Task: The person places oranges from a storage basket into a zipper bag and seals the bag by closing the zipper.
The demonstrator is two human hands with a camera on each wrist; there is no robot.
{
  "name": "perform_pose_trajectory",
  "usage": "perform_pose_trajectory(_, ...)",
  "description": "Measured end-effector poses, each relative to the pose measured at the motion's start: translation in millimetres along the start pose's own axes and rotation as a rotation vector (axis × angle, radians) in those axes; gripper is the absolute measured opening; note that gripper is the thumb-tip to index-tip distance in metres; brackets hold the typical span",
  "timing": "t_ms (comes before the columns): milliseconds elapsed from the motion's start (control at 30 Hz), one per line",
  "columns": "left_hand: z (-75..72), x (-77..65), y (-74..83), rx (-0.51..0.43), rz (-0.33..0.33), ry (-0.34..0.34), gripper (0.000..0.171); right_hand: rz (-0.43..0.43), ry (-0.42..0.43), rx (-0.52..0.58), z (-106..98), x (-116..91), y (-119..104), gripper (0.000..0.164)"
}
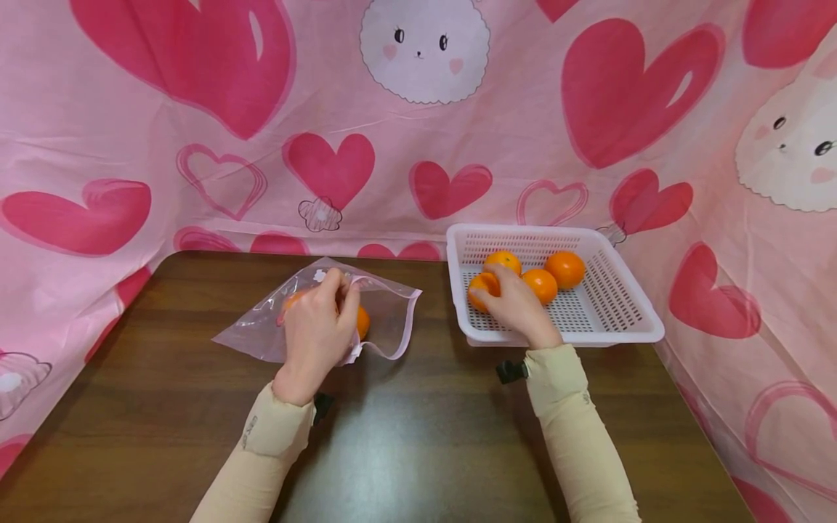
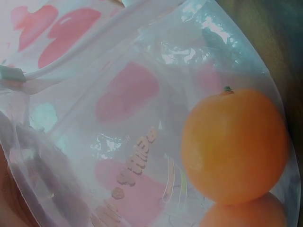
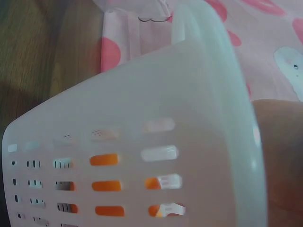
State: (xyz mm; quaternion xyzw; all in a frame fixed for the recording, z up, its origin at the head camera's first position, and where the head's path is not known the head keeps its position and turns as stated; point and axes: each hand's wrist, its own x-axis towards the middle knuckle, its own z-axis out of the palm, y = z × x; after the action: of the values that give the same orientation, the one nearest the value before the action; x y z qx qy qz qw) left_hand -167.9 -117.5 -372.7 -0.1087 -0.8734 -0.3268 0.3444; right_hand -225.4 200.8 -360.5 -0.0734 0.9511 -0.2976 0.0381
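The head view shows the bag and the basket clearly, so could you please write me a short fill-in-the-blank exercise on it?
1. In the head view, the left hand holds the see-through bag, which lies to the ____ of the white basket.
2. Counting the one that the right hand touches, the basket holds ____ oranges.
3. The colour of the table is ____.

Missing words: left; four; brown.

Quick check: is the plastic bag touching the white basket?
Apart: the head view shows a strip of table between the plastic bag and the white basket.
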Motion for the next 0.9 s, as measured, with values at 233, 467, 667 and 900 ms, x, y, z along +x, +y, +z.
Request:
perform_pose_trajectory(233, 0.7, -0.3, -0.8, -0.003, 0.002, -0.001, 0.022, 0.014, -0.044, -0.051, 0.8, 2.9, -0.6, 0.067)
perform_pose_trajectory(467, 0.3, 0.0, -0.3, -0.002, 0.001, -0.003, 0.020, 0.000, -0.068, -0.107, 1.5, 7.7, 1.4, 0.067)
perform_pose_trajectory(667, 0.5, -0.1, -0.5, -0.006, 0.000, -0.007, 0.021, 0.002, -0.064, -0.113, 0.6, 7.2, 3.0, 0.063)
perform_pose_trajectory(900, 1.1, 0.3, -0.9, -0.004, 0.002, -0.008, 0.021, 0.034, -0.124, -0.114, 1.3, 3.8, 6.0, 0.064)
